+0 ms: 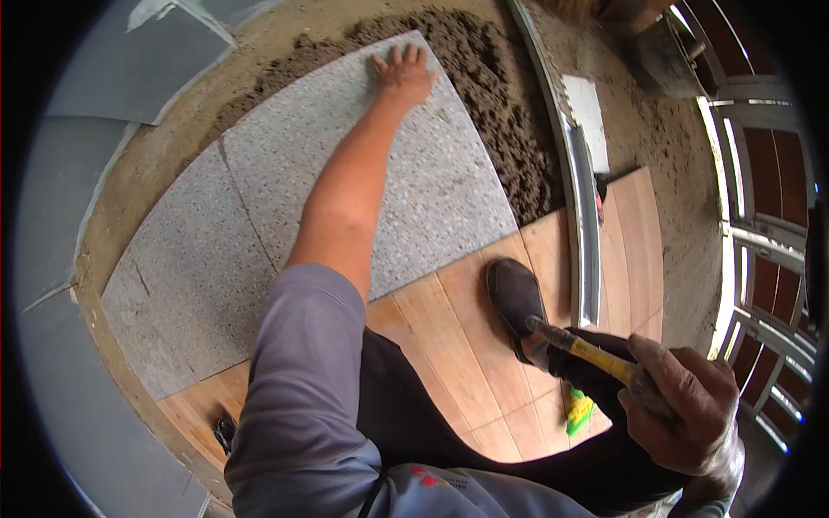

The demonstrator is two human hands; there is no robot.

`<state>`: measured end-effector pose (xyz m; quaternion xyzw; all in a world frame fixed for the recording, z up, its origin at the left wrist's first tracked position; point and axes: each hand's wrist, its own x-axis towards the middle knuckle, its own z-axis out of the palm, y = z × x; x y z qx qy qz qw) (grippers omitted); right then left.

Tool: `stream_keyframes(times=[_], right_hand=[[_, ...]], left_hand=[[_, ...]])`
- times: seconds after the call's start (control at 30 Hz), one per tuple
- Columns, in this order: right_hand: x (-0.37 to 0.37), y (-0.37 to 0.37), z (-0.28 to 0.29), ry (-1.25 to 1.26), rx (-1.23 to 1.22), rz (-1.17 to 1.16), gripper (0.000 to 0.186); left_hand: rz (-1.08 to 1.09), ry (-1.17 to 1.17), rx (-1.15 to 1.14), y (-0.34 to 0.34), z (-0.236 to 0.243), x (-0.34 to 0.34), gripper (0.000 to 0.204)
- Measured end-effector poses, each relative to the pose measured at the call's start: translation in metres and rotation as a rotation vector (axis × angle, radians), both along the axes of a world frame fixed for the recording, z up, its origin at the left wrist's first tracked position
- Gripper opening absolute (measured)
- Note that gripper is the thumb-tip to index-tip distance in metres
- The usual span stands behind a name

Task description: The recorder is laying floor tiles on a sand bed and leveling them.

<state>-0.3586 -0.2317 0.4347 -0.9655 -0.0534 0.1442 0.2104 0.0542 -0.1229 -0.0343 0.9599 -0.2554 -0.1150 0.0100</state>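
My left hand lies flat, fingers spread, near the far corner of a large speckled grey tile. This tile rests partly beside coarse brown mortar, which borders its far and right edges. A second speckled tile adjoins it on the left, with a thin dark seam between them. Above the wood-look floor, my right hand is closed round a tool with a yellow handle. A narrow grey-brown end points toward my shoe; whatever else the tool has is hidden in the fist.
A long metal straightedge runs along the mortar's right side. Wood-look tiles lie under my shoe, beside a green and yellow sponge. A dark bucket stands far right, near a barred gate. Grey wall panels flank the left.
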Motion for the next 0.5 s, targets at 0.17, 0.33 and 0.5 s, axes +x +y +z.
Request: stream_keyframes(times=[0.17,0.33,0.5], right_hand=[[-0.004,0.000,0.004,-0.032,0.034,0.003,0.069],[-0.002,0.005,0.010,-0.057,0.032,0.010,0.069],[-0.001,0.017,0.013,-0.033,0.034,-0.024,0.064]], left_hand=[[-0.050,0.002,0.020,0.038,0.015,-0.016,0.083],[-0.059,0.054,0.139,0.107,0.038,-0.086,0.097],[-0.011,0.134,0.088,0.121,0.050,-0.106,0.097]])
